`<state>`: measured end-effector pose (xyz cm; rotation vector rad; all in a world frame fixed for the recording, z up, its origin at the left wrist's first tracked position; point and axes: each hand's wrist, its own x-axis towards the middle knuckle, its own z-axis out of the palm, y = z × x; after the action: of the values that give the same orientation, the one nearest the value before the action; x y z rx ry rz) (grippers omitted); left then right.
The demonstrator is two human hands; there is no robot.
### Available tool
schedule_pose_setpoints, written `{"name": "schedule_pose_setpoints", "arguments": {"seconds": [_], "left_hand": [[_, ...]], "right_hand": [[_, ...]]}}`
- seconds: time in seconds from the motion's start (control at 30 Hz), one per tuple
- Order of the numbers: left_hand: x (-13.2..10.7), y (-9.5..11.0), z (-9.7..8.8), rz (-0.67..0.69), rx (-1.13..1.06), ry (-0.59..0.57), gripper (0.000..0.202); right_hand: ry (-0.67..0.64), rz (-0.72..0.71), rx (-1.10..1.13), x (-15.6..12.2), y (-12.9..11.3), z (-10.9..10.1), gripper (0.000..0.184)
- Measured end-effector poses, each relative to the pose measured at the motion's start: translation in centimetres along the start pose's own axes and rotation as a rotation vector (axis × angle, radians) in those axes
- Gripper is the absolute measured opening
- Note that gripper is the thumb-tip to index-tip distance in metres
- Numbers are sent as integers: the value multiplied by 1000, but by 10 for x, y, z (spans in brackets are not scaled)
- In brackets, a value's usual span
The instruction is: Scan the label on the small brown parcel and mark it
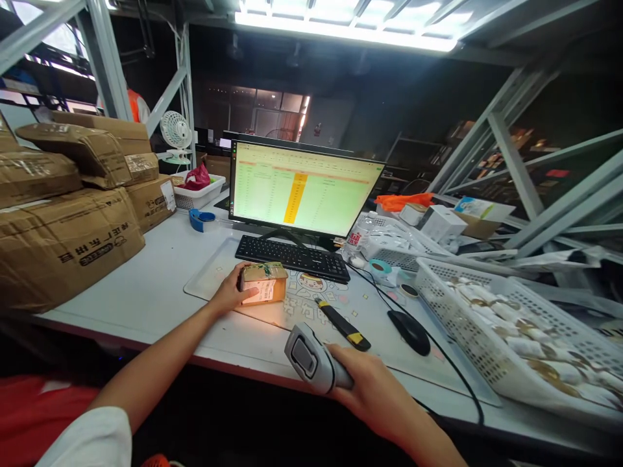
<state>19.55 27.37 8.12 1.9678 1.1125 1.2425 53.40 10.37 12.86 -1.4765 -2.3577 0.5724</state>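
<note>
Clamped in the left hand (228, 295), a small cardboard box (263, 283), resting on the printed desk mat (214, 279) just below the keyboard (292, 258); wrapped around a grey handheld barcode scanner (311, 359), the right hand (374, 395); left over in the white plastic basket (452, 324), a heap of wrapped rolls (520, 340).

- I'm working in what looks like a warehouse packing station.
- Grey steel shelving racks (512, 165) are standing at the right and upper left of the frame.
- Taped cardboard cartons (63, 243) are sitting stacked at the left.
- A monitor (304, 188) is showing a spreadsheet at centre.
- My right hand (377, 395) is gripping a barcode scanner (311, 358) at lower centre.
- A white plastic basket (452, 318) is holding wrapped packets at the right.
</note>
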Motion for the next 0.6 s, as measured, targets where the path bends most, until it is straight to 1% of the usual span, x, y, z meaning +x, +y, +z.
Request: {"name": "schedule_pose_setpoints", "arguments": {"seconds": [0.07,0.2,0.37,0.6], "left_hand": [[0,-2,0,-12,-14,7,78],[-2,-1,-1,16,-26,-16,76],[-4,4,-1,11,-23,-17,77],[-5,2,-2,-13,24,-5,77]], "right_hand": [[-13,2,-10,1,-5,-1,24],[-35,22,-63,7,-4,-1,16],[-3,10,-109,9,-5,-1,12],[28,18,-129,7,-3,0,9]]}}
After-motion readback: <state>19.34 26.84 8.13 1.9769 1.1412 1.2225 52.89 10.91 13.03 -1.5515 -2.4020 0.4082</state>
